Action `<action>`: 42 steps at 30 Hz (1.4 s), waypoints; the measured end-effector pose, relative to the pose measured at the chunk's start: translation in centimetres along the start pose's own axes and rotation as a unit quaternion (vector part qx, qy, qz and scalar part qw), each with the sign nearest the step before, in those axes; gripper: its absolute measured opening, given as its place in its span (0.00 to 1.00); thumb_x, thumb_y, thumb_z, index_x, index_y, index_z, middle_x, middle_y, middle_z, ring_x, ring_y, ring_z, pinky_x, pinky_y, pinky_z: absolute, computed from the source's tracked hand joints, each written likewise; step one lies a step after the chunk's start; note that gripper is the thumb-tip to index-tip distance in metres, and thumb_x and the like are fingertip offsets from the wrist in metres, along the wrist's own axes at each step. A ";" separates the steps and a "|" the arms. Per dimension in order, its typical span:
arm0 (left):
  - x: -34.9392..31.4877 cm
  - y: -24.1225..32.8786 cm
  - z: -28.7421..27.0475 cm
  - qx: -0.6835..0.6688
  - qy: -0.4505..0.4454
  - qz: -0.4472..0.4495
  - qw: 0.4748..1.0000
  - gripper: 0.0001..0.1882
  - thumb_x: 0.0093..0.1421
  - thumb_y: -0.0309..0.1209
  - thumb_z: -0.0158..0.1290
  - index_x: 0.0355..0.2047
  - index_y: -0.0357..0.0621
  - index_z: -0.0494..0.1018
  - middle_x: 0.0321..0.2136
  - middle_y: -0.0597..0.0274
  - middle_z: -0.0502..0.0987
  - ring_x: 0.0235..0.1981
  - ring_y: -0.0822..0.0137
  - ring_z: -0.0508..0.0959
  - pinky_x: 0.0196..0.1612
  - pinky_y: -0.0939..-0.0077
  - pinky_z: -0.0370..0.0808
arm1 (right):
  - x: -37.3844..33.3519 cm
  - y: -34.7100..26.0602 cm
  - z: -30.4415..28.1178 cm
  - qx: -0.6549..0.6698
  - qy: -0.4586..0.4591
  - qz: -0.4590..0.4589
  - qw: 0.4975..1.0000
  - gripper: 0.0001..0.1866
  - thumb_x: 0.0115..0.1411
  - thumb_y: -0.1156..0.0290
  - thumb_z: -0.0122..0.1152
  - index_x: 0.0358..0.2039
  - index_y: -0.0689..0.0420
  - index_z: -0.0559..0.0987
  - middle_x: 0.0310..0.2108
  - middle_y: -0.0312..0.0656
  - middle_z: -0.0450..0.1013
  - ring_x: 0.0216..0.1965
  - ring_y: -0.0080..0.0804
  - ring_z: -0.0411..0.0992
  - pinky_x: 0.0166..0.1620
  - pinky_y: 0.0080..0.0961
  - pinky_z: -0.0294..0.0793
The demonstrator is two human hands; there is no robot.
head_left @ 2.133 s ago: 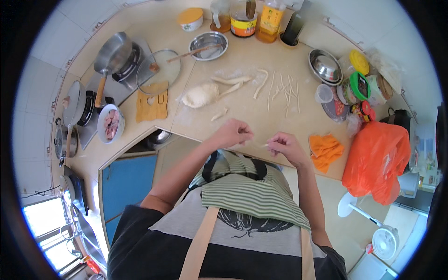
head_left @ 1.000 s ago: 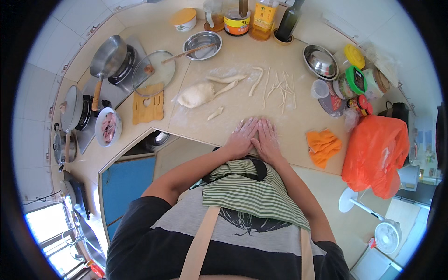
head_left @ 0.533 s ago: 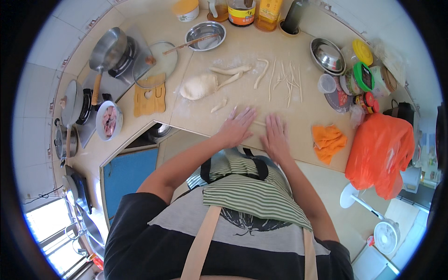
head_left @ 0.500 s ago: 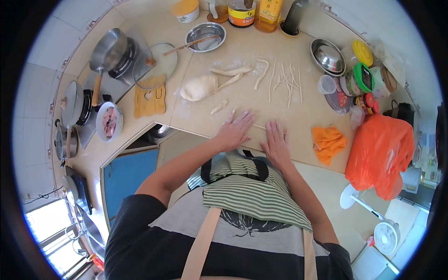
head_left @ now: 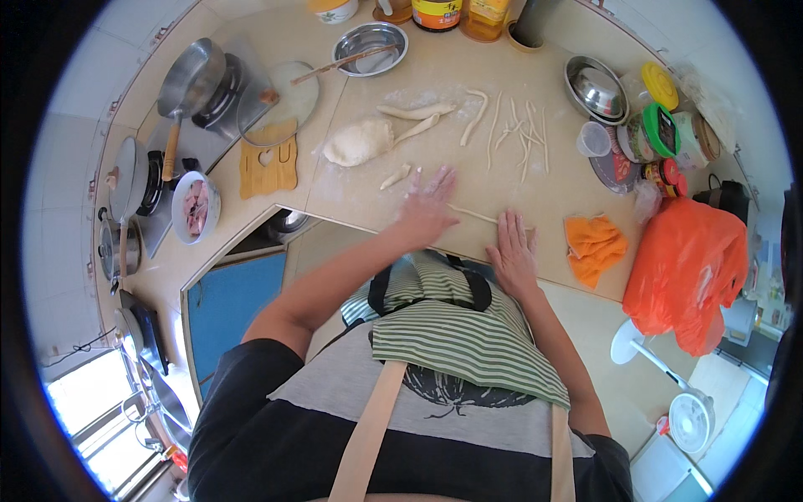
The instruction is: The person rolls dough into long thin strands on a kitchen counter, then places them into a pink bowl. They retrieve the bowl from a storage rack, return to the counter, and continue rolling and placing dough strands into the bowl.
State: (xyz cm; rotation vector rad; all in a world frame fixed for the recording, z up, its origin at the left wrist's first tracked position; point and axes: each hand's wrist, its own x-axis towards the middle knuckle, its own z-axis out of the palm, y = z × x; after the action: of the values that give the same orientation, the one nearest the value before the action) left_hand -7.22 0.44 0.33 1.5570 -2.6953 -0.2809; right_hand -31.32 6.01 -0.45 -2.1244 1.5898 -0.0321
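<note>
Both my hands lie flat on the floury counter near its front edge, pressing on a thin dough strip (head_left: 473,213) that shows between them. My left hand (head_left: 428,209) has its fingers stretched out, with flour on the tips. At the strip's other end my right hand (head_left: 513,253) lies flat too, fingers extended. Beyond the left hand are a small dough piece (head_left: 396,176) and a big pale dough lump (head_left: 360,143), with thicker dough pieces (head_left: 416,111) beside it. Several thin dough strands (head_left: 524,138) lie farther right, partly crossing, near a bent dough strip (head_left: 474,117).
An orange cloth (head_left: 595,249) and a red plastic bag (head_left: 687,276) sit at right, below jars and metal bowls (head_left: 595,90). At left are a cutting board (head_left: 268,171), a bowl of meat (head_left: 196,209) and a saucepan (head_left: 192,79). A steel basin (head_left: 370,48) stands behind.
My hands have moved farther apart, the right one shifting right and slightly nearer. More of the dough strip shows between them. The whole view has shifted slightly.
</note>
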 end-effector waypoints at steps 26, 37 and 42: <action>2.0 5.2 3.0 -0.131 0.037 0.027 0.990 0.42 0.62 0.52 0.44 0.66 0.35 0.48 0.68 0.48 0.47 0.69 0.52 0.45 0.68 0.50 0.43 | 1.1 1.0 -0.6 0.027 0.031 -0.069 0.997 0.34 0.66 0.59 0.44 0.66 0.65 0.51 0.68 0.55 0.45 0.69 0.50 0.42 0.68 0.48 0.40; 0.8 3.9 3.2 -0.087 0.023 0.014 0.996 0.41 0.63 0.52 0.43 0.66 0.35 0.46 0.68 0.49 0.46 0.69 0.53 0.46 0.68 0.47 0.42 | 0.6 2.1 -1.5 -0.015 0.004 -0.013 1.000 0.34 0.66 0.56 0.41 0.67 0.58 0.50 0.70 0.48 0.42 0.71 0.45 0.40 0.67 0.56 0.35; 1.0 3.8 2.9 -0.119 0.095 0.009 0.988 0.41 0.63 0.52 0.43 0.66 0.35 0.46 0.69 0.49 0.44 0.70 0.53 0.45 0.67 0.45 0.41 | 0.5 2.3 -2.1 -0.051 0.053 0.012 0.997 0.35 0.66 0.56 0.41 0.68 0.57 0.48 0.70 0.47 0.42 0.71 0.44 0.39 0.67 0.57 0.33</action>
State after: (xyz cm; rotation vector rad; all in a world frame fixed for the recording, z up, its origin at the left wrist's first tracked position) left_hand -11.29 1.82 -2.02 1.4135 -2.4293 -0.4141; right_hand -33.82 4.32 0.40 -2.2139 1.7117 -0.0584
